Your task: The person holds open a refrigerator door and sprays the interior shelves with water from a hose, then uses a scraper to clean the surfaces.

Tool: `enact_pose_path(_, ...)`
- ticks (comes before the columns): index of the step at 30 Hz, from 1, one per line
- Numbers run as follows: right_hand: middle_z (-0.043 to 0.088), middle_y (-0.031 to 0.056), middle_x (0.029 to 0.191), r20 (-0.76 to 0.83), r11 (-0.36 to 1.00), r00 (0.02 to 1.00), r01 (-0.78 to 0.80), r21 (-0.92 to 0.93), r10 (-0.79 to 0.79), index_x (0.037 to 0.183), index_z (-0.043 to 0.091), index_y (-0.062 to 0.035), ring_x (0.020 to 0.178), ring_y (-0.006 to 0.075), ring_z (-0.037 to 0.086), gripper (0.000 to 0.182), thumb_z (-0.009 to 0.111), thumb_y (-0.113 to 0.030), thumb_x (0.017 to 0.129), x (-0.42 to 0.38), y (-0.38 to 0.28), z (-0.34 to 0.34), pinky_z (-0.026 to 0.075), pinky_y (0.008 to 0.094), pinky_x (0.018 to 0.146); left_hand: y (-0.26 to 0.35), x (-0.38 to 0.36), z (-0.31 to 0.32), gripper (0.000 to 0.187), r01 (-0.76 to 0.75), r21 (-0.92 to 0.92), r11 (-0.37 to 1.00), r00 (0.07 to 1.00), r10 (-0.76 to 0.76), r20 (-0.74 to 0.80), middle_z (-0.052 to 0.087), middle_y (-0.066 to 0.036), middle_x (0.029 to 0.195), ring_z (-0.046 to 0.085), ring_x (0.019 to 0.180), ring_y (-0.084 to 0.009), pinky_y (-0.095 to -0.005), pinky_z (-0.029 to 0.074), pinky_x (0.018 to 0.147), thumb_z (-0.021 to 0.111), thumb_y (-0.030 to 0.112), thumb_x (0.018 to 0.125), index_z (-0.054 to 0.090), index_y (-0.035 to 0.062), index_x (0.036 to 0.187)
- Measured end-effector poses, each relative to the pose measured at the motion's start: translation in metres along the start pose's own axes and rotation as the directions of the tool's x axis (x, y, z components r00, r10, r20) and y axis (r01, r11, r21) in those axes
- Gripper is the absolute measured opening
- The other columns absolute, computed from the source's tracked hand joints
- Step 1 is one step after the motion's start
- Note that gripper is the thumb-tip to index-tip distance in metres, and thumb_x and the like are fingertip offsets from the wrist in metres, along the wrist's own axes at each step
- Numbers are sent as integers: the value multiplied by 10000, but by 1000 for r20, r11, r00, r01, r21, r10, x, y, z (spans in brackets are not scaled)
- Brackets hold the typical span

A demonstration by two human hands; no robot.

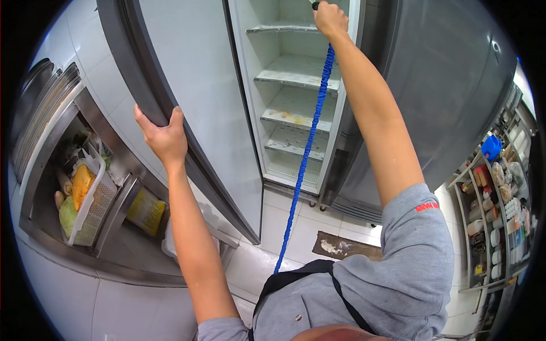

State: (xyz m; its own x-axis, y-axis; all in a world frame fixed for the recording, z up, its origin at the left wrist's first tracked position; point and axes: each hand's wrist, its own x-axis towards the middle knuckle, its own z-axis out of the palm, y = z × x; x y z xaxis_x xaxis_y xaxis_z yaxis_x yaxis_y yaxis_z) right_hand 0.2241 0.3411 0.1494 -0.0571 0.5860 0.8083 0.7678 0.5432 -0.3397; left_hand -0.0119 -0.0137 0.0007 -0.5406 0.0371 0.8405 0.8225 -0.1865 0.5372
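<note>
My left hand point(164, 141) grips the dark edge of the open fridge door point(202, 74), thumb and fingers on either side of it. Up at the top of the fridge opening, my right hand point(332, 20) is closed around a hose nozzle point(315, 5), of which only a small black part shows. A blue ribbed hose point(307, 150) runs down from that hand toward my waist. Behind it stands the fridge interior, with several white shelves point(296, 69). Yellow-brown stains mark one middle shelf point(301, 117).
On the left, a steel shelf unit point(85, 108) holds a white basket point(96, 204) of vegetables and stacked trays. A closed steel cabinet point(438, 85) stands right of the fridge. A dark mat point(361, 250) with white debris lies on the tiles. Loaded racks point(483, 227) stand far right.
</note>
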Motion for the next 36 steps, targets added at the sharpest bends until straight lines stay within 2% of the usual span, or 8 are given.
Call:
enact_pose_path(1,704,263,1071,-3,1000,1000,0,1,0,1043,708,-29,1027,466,678,241,553,-195,961,-2,-1,-3,534,559,885,-1,0,0,816,-3,-1,1000,1000,3,-1,638,-227,1247,665,1059,-337,-405,516,950,776,181,807,360,-21,1479)
enact_pose_path(3,697,225,1230,132,992,991,-8,-125,24,1186,685,5,1137,405,682,314,518,-108,945,-7,-4,-11,552,498,942,-3,0,1,815,-23,55,998,1000,24,-20,639,-233,1240,665,1058,-345,-407,516,951,775,179,805,362,-31,1475)
enact_pose_path(10,726,222,1136,57,992,998,-23,-125,30,1123,689,14,1062,410,708,264,549,-108,935,-7,14,-7,570,504,889,-6,0,0,822,-26,56,998,1000,27,-11,645,-244,1238,670,1064,-348,-407,517,953,774,186,810,355,-34,1482)
enact_pose_path(19,728,220,1121,68,995,997,-21,-95,28,1111,696,2,1058,420,703,331,640,-290,965,-6,21,-3,564,516,895,-3,1,-1,823,34,29,999,999,-34,4,664,-231,1210,680,1042,-332,-400,523,943,772,188,815,349,-27,1488)
enact_pose_path(21,720,221,1124,58,996,998,-19,-82,24,1175,688,-57,1078,436,683,366,649,-355,966,-6,20,0,549,534,900,-5,1,-1,817,-12,48,999,1000,12,-8,661,-229,1209,680,1037,-327,-403,525,940,772,183,813,353,-27,1483)
enact_pose_path(24,724,225,1125,62,998,998,1,-59,2,1123,694,2,1069,429,695,340,644,-295,965,-10,14,-6,561,526,901,-5,1,0,811,-20,39,999,1000,20,-6,654,-230,1218,677,1040,-328,-406,524,941,773,180,810,359,-33,1474)
enact_pose_path(31,722,227,1128,62,998,998,10,-66,-6,1133,691,0,1073,429,693,346,644,-299,966,-8,12,-4,562,526,902,-3,0,0,807,1,13,1000,1000,-1,5,634,-245,1247,666,1066,-351,-411,517,957,775,186,808,366,-37,1467)
enact_pose_path(36,723,215,1117,58,996,998,-5,-88,11,1174,682,-55,1071,435,683,373,653,-362,963,-4,16,1,549,531,894,-9,1,1,827,-4,61,998,1000,5,-13,623,-261,1272,649,1117,-380,-425,499,990,785,208,794,371,-42,1465)
